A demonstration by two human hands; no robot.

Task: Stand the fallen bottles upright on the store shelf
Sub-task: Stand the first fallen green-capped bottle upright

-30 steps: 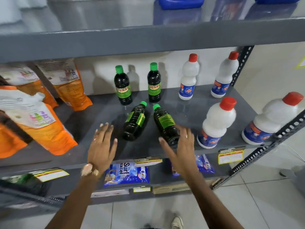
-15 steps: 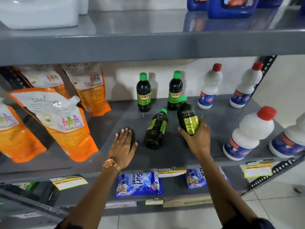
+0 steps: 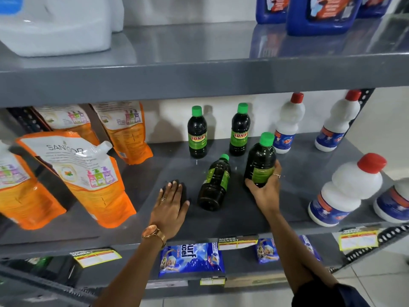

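Observation:
On the grey middle shelf (image 3: pixel 294 165), a dark bottle with a green cap (image 3: pixel 214 185) lies on its side, cap pointing to the back. My right hand (image 3: pixel 266 189) is shut around the lower part of a second dark green-capped bottle (image 3: pixel 261 160), which is nearly upright, its base at or just above the shelf. My left hand (image 3: pixel 170 207) rests flat and open on the shelf, left of the lying bottle and not touching it. Two more dark bottles (image 3: pixel 197 132) (image 3: pixel 240 130) stand upright at the back.
White bottles with red caps (image 3: pixel 347 191) (image 3: pixel 287 124) (image 3: pixel 336 121) stand to the right. Orange refill pouches (image 3: pixel 88 180) lean on the left. The upper shelf (image 3: pixel 199 78) overhangs with blue jugs (image 3: pixel 321 14) and a white jug (image 3: pixel 57 25). Blue detergent packets (image 3: pixel 191 259) lie on the lower shelf.
My right hand took hold of the right fallen bottle and tipped it up from lying to nearly upright. My left hand came down flat on the shelf. The camera moved closer.

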